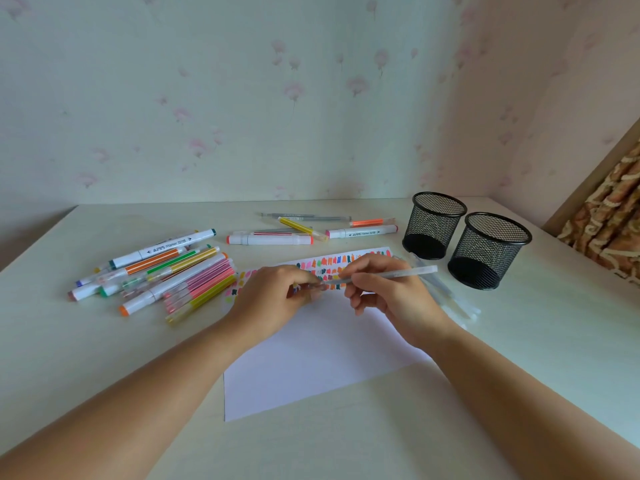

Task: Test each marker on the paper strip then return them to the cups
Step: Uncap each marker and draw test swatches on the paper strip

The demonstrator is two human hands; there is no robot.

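A translucent, frosted-white slim marker [408, 273] is held level, just above the white paper sheet [311, 358], whose far edge is filled with rows of small coloured test swatches. Its barrel is taken in the grip of the right hand [391, 299], thumb and forefinger being closed round the middle, and the tail is pointed towards 3 o'clock. The end at 9 o'clock is pinched in the narrow grip of the left hand [277, 292]; whether a cap is being drawn off or pushed on cannot be told. The marker is probably kept level between both hands so that a cap can be worked along its axis, directly over the swatches

Two black wire-mesh cups [433, 230] are stood at 2 o'clock from the hands, well apart from the held marker, and nothing is seen inside them, so the returning is judged not yet begun. On the pale bench [519, 341], a loose pile of coloured markers [166, 275] is laid at 9 o'clock, a smaller far group of markers [270, 239] at 12 o'clock, and a few clear pens [446, 292] at 3 o'clock, near the cups
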